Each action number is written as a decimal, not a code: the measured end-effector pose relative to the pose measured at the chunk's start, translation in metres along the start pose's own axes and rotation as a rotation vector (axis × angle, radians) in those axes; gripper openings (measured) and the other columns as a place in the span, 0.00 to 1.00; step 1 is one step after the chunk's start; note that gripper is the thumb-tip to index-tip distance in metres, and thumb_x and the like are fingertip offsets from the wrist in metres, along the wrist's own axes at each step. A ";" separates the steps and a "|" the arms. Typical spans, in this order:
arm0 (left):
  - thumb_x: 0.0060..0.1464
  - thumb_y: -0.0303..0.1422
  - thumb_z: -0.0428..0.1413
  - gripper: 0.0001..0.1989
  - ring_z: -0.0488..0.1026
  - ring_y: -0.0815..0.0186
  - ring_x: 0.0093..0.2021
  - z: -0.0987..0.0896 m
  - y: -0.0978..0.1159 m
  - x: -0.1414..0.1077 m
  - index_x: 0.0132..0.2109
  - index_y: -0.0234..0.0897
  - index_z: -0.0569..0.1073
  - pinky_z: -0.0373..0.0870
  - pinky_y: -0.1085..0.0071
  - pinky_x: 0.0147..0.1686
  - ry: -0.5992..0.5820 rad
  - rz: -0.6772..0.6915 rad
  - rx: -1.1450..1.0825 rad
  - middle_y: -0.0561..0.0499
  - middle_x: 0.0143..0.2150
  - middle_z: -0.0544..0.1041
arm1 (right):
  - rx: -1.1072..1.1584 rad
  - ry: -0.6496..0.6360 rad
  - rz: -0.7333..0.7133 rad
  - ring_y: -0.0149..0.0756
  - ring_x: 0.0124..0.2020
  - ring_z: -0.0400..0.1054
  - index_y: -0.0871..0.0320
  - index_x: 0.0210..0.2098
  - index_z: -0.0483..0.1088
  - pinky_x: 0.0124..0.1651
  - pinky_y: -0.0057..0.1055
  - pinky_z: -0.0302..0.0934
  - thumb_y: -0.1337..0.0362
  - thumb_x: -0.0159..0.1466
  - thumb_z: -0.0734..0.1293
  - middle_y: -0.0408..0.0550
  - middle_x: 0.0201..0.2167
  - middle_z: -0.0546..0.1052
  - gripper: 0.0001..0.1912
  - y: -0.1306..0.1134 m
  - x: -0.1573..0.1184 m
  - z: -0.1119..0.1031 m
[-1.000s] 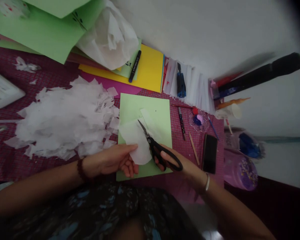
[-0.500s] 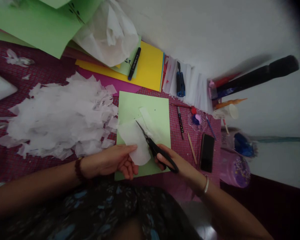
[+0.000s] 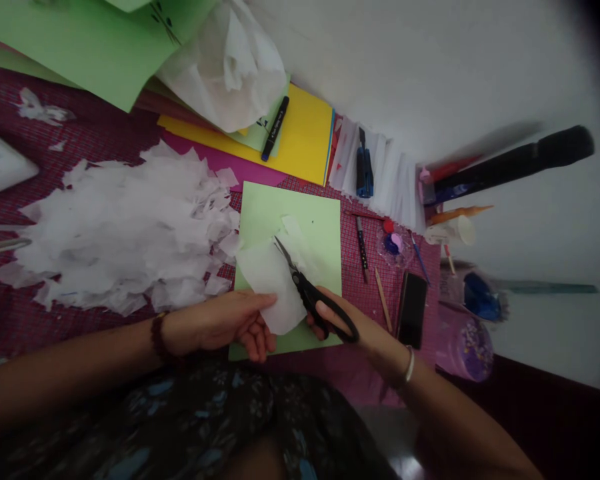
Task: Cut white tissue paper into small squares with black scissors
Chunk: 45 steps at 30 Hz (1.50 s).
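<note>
My left hand pinches a thin white sheet of paper at its lower left edge, thumb on top. In my right hand are black-handled scissors, their blades pointing up and left over the white sheet's right side. The blades look nearly closed; whether paper lies between them I cannot tell. Beneath both hands is a light green sheet, with white paper strips on it just past the blades. A large heap of cut white paper pieces lies left of the green sheet.
Yellow paper with a black marker is at the back. Right of it lie white strips under a blue cutter. A pencil, a phone, a paint palette and a purple tub are at the right.
The camera view has shifted slightly. Both hands keep their hold on the paper and scissors, and the scissor blades look a little closer together.
</note>
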State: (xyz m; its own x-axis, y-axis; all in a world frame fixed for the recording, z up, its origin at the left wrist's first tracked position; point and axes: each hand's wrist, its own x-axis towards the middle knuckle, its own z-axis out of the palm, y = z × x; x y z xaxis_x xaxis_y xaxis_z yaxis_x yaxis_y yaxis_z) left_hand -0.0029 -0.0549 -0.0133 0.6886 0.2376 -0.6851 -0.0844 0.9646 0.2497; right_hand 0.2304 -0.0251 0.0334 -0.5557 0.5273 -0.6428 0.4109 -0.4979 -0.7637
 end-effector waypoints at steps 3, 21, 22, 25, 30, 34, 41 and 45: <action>0.67 0.45 0.47 0.27 0.74 0.67 0.20 0.001 0.000 -0.001 0.30 0.29 0.77 0.71 0.72 0.23 -0.004 0.004 0.022 0.44 0.23 0.78 | -0.002 -0.004 -0.005 0.29 0.27 0.60 0.57 0.36 0.62 0.31 0.31 0.52 0.38 0.65 0.63 0.41 0.28 0.66 0.26 -0.002 0.005 -0.002; 0.60 0.54 0.53 0.29 0.73 0.68 0.21 -0.002 -0.007 0.001 0.29 0.30 0.77 0.69 0.72 0.23 -0.051 0.058 0.081 0.46 0.24 0.78 | -0.020 0.030 0.025 0.24 0.17 0.54 0.58 0.39 0.64 0.21 0.27 0.46 0.39 0.60 0.69 0.36 0.23 0.64 0.28 0.002 0.021 -0.007; 0.60 0.54 0.53 0.29 0.73 0.68 0.20 -0.002 -0.005 0.000 0.29 0.30 0.77 0.70 0.72 0.24 -0.049 0.057 0.083 0.46 0.24 0.78 | -0.015 0.038 0.007 0.24 0.18 0.56 0.58 0.39 0.64 0.22 0.27 0.48 0.39 0.61 0.69 0.37 0.25 0.66 0.28 0.003 0.022 -0.009; 0.61 0.52 0.53 0.27 0.73 0.68 0.20 -0.002 -0.002 0.001 0.30 0.30 0.77 0.70 0.73 0.24 -0.049 0.048 0.066 0.46 0.24 0.78 | 0.067 0.094 -0.063 0.29 0.26 0.63 0.58 0.43 0.67 0.29 0.30 0.57 0.39 0.64 0.65 0.44 0.31 0.70 0.27 0.006 0.021 -0.014; 0.60 0.63 0.41 0.39 0.74 0.68 0.23 0.000 -0.007 -0.002 0.32 0.30 0.76 0.69 0.74 0.22 -0.084 0.028 0.081 0.45 0.26 0.77 | 0.191 0.114 -0.109 0.35 0.33 0.64 0.55 0.53 0.68 0.37 0.34 0.61 0.39 0.65 0.62 0.48 0.37 0.71 0.29 0.016 -0.013 -0.022; 0.59 0.56 0.51 0.27 0.73 0.67 0.26 0.009 -0.021 -0.030 0.43 0.35 0.76 0.70 0.72 0.26 -0.106 0.051 0.491 0.50 0.29 0.78 | 0.050 0.089 -0.070 0.36 0.35 0.65 0.54 0.56 0.68 0.41 0.35 0.61 0.39 0.64 0.65 0.48 0.39 0.72 0.31 0.036 -0.069 -0.015; 0.65 0.35 0.51 0.13 0.75 0.56 0.48 -0.004 -0.040 -0.037 0.46 0.35 0.78 0.72 0.56 0.51 0.655 1.024 1.592 0.42 0.47 0.79 | 0.079 0.074 -0.005 0.36 0.34 0.65 0.55 0.53 0.69 0.37 0.32 0.61 0.41 0.65 0.66 0.47 0.36 0.72 0.27 0.094 -0.122 0.017; 0.65 0.32 0.51 0.14 0.70 0.49 0.59 -0.019 -0.052 -0.019 0.51 0.33 0.77 0.65 0.46 0.62 0.731 1.088 1.822 0.38 0.56 0.76 | 0.044 0.021 0.032 0.34 0.32 0.65 0.58 0.47 0.70 0.35 0.31 0.60 0.39 0.64 0.65 0.48 0.34 0.71 0.28 0.103 -0.111 0.024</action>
State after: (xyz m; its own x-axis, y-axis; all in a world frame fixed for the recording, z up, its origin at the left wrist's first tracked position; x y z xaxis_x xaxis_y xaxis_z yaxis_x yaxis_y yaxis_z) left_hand -0.0250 -0.1078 -0.0260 0.5159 0.8418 0.1589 0.7143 -0.5251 0.4627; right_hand 0.3169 -0.1518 0.0280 -0.5268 0.5248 -0.6687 0.3959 -0.5447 -0.7393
